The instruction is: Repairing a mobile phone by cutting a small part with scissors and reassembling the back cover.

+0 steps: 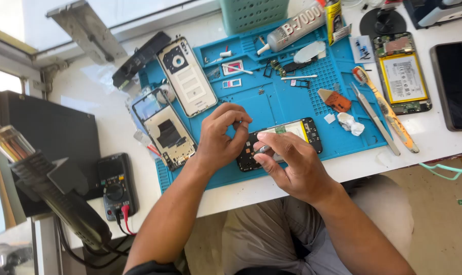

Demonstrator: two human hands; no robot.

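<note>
We take the blue work mat (287, 109) as our landmark. The opened phone (282, 142) lies at the mat's near edge, face down, its battery and board exposed. Our left hand (220, 135) is curled over the phone's left end, fingertips pinched together on or just above the board; we cannot tell whether they hold a small part. Our right hand (292, 163) is closed around a thin metal tool (264, 149), its tip laid against the phone's dark board area.

On the mat's left side lie a white back cover (187, 76) and a second stripped frame (167, 132). At the right edge of the mat lie tweezers (376, 119) and an orange-handled brush (389, 112); beyond the mat, right, another open phone with a yellow-edged battery (403, 74). A glue tube (294, 26) rests across the mat's far edge. Loose screws and small parts sit in the mat's upper trays. A multimeter (116, 186) stands off the mat to the left.

Risks, as we judge them:
- Tool tip slipping off the board could gouge a connector or pierce the battery beside it.
- The phone sits close to the mat's near edge; a sideways push could send it off the table.
- A tiny part pinched in the left fingers could drop and be lost among the mat's clutter.
- Metal tool bridging contacts near a connected battery could short.
</note>
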